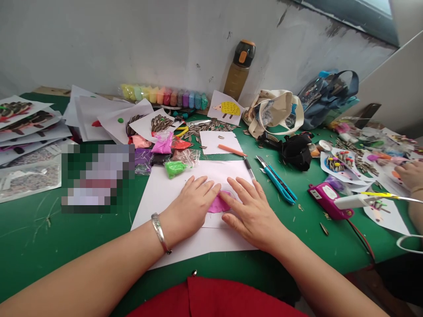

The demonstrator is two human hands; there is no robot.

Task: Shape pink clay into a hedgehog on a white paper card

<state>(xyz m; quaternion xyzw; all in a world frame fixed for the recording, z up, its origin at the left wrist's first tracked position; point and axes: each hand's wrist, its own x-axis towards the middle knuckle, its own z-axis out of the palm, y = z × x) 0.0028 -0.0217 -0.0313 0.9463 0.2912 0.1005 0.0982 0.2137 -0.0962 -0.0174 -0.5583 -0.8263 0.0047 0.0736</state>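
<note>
Touches pink clay [218, 205], flat on white paper [158, 193] on green worktop [66, 233], left of blue cutter [279, 181]; left hand [193, 204] fingers close together, right hand [253, 213] fingers spread apart.

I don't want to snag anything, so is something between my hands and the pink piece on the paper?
Nothing visible: fingers of the left hand and right hand overlap the pink piece on the white paper. The black pen lies past the right hand.
</note>
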